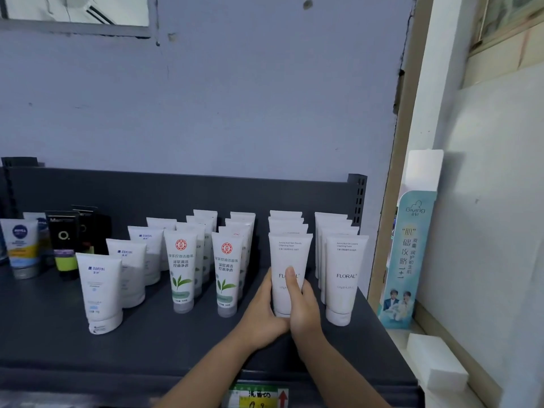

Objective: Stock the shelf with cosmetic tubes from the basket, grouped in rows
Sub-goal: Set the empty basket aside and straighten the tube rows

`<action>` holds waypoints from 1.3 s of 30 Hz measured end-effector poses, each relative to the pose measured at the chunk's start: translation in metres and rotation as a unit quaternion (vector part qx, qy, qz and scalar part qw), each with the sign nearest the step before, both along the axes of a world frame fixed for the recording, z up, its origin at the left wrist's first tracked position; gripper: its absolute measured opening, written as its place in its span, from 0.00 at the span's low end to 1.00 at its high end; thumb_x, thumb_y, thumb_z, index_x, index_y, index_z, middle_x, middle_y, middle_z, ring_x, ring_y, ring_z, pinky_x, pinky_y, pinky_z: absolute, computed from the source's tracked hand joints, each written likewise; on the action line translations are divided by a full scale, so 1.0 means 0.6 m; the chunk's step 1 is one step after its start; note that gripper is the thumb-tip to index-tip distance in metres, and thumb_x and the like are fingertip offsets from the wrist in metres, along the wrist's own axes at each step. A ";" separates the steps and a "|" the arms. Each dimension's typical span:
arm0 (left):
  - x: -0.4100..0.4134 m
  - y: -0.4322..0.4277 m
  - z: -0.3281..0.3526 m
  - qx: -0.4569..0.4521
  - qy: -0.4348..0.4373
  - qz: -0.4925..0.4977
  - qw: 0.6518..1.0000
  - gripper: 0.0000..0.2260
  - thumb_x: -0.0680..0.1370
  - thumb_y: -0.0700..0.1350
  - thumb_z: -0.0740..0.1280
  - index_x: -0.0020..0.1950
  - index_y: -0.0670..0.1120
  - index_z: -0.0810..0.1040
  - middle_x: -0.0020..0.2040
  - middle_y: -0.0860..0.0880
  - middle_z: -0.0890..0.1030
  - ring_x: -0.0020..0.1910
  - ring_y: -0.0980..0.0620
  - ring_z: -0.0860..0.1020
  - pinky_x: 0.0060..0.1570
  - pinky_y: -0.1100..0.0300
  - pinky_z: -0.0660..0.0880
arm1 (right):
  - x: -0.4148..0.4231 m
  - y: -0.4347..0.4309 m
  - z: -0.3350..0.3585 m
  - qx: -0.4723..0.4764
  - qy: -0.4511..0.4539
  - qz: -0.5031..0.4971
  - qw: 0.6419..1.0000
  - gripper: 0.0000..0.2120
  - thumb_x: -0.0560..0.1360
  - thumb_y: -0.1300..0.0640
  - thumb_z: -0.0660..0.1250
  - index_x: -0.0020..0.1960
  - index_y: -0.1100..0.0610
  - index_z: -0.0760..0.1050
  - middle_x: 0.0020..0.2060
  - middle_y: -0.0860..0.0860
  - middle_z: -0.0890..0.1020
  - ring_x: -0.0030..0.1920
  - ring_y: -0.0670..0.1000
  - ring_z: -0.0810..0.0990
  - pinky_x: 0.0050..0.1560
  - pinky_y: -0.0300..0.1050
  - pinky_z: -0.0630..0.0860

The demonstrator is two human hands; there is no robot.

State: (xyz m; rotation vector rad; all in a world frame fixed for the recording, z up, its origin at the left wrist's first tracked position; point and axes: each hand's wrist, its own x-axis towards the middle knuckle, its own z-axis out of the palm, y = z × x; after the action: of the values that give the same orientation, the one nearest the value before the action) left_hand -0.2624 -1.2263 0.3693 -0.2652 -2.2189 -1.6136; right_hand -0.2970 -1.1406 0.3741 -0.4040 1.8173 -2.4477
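A white FLORAL tube (290,254) stands cap-down at the front of its row on the dark shelf (164,343). My left hand (262,313) grips its left side and my right hand (303,304) grips its right side, thumb across the label. A second FLORAL row (345,275) stands to the right. Two green-leaf tube rows (182,269) (227,272) stand to the left, then a diagonal row of white tubes (101,290). The basket is out of view.
Blue and black tubes (63,242) stand at the far left. A tall teal product box (407,260) leans on the wall right of the shelf, with a white block (438,363) below it. A yellow price tag (259,397) hangs on the shelf's front edge.
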 end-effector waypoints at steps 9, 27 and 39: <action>-0.006 -0.002 -0.005 -0.005 0.016 0.072 0.997 0.29 0.69 0.39 0.75 0.64 0.58 0.69 0.58 0.62 0.78 0.57 0.68 0.76 0.51 0.74 0.72 | -0.007 -0.005 -0.013 0.013 0.022 -0.013 1.000 0.16 0.76 0.45 0.66 0.59 0.52 0.76 0.51 0.46 0.83 0.52 0.44 0.82 0.51 0.37 0.76; -0.018 -0.013 -0.014 0.046 -0.011 0.143 0.989 0.17 0.64 0.37 0.78 0.48 0.47 0.77 0.42 0.49 0.82 0.40 0.53 0.80 0.36 0.67 0.77 | -0.029 -0.009 -0.031 0.080 0.035 -0.021 0.996 0.26 0.67 0.31 0.62 0.54 0.49 0.78 0.46 0.47 0.85 0.48 0.46 0.84 0.55 0.53 0.79; 0.038 -0.012 0.000 -0.074 -0.035 0.160 0.984 0.20 0.68 0.47 0.77 0.53 0.53 0.71 0.50 0.57 0.77 0.47 0.64 0.75 0.46 0.72 0.72 | 0.005 0.007 -0.015 0.124 0.027 -0.103 0.987 0.48 0.64 0.23 0.59 0.71 0.56 0.67 0.67 0.51 0.73 0.67 0.53 0.72 0.70 0.52 0.67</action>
State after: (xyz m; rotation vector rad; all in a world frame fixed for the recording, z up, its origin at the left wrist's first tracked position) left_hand -0.2396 -1.2333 0.3693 0.1071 -2.2964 -1.3096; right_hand -0.2939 -1.1366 0.3648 -0.2792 2.2562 -2.3082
